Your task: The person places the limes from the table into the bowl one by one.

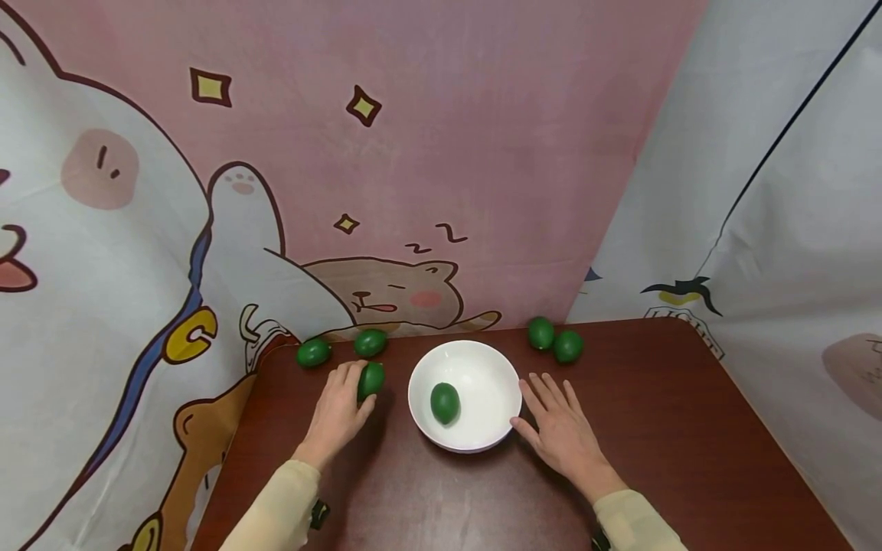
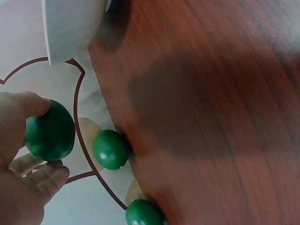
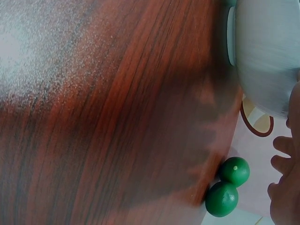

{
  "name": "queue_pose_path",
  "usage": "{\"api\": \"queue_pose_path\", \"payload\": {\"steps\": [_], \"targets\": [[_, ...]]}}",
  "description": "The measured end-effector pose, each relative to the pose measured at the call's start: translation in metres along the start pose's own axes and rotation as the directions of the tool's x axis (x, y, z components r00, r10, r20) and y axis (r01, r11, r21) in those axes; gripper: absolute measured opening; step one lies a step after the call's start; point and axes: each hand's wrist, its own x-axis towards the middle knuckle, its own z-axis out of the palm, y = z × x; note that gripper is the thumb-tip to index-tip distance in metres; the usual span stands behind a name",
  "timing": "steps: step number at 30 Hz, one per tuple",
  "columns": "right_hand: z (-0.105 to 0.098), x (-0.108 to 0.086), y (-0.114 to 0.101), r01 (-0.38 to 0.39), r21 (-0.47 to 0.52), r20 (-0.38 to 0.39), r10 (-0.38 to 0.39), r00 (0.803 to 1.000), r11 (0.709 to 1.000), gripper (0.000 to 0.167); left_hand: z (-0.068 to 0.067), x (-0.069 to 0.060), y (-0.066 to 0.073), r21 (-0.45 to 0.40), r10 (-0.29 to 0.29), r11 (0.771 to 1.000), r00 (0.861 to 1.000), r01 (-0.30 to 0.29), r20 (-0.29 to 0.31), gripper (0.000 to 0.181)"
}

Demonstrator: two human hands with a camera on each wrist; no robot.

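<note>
Left grip point(image 1: 338, 412): pinching green lime point(image 1: 372, 381) | lime: toward surface's point(image 1: 413, 501) far-left corner | right grip point(image 1: 563, 436): spread beside white bowl point(image 1: 485, 390) | I'd squeeze lightly, lift above the bowl's rim, brace bowl against sliding.

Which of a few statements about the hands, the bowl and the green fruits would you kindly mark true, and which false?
1. The left hand holds a green fruit. True.
2. The white bowl has three fruits in it. False: only one fruit lies inside.
3. Two other fruits lie near the table's far edge, right of the bowl. True.
4. The right hand grips a fruit. False: it holds nothing, its fingers spread beside the bowl.
5. The bowl is upside down. False: it stands upright.
</note>
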Motion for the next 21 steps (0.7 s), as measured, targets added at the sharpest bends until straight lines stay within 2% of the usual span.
{"api": "queue_pose_path", "payload": {"steps": [16,21], "targets": [[-0.002,0.0,-0.002,-0.004,-0.003,0.015,0.004,1.0,1.0,0.073,-0.002,-0.001,0.019,0.028,0.089,0.996,0.996,-0.089,0.0,0.06],[-0.003,0.0,-0.002,0.0,-0.005,0.011,0.001,1.0,1.0,0.073,-0.003,0.0,0.025,0.022,0.1,0.995,0.995,-0.1,0.004,0.06]]}}
